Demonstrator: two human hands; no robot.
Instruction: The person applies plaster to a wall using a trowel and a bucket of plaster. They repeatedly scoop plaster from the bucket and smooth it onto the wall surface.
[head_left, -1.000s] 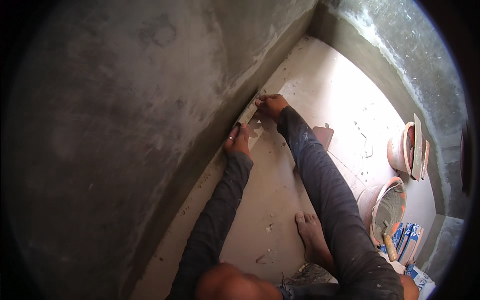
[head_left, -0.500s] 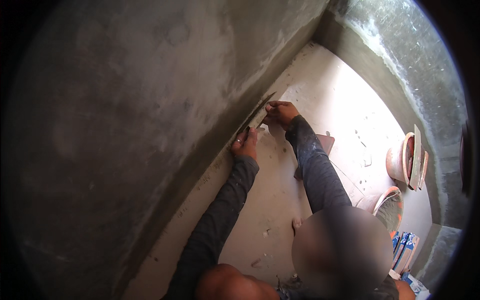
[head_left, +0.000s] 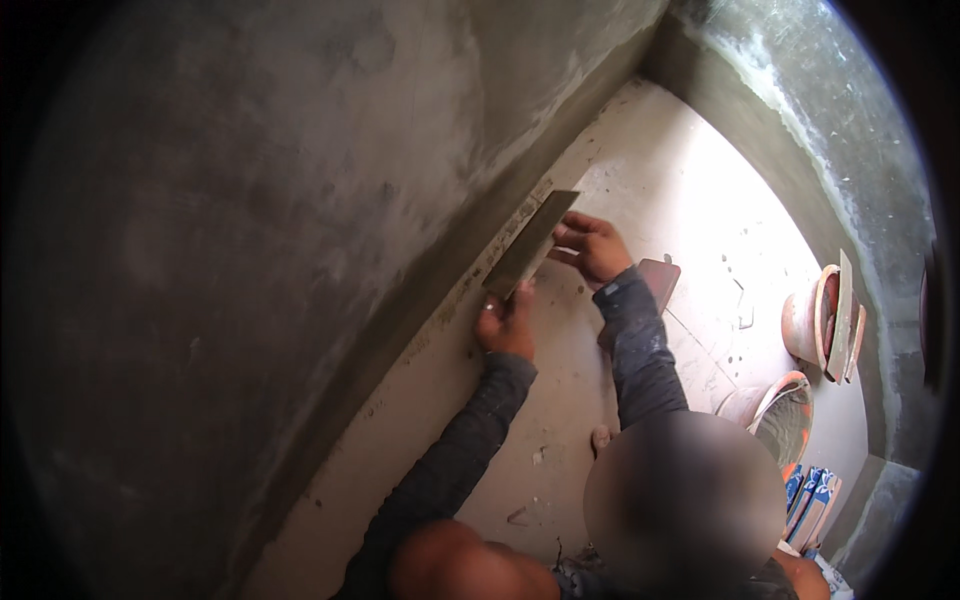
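A flat grey rectangular strip, like a cut tile [head_left: 530, 243], leans tilted against the foot of the rough cement wall [head_left: 300, 250]. My left hand [head_left: 505, 325] grips its lower near end, down by the floor. My right hand [head_left: 592, 246] holds its right edge near the upper far end. Both of my forearms are in dark long sleeves and reach up from the lower edge. The strip's underside is hidden.
A reddish-brown flat tool [head_left: 660, 280] lies on the pale floor [head_left: 680, 190] just behind my right wrist. Two orange buckets [head_left: 808, 325] [head_left: 778, 415] stand at the right by the far wall, one with a board across it. Blue packets [head_left: 815, 505] lie at the lower right.
The strip has come up from flat along the wall's base and now shows its broad face, tilted. My right hand has shifted to its far end. A blurred patch now covers my lap.
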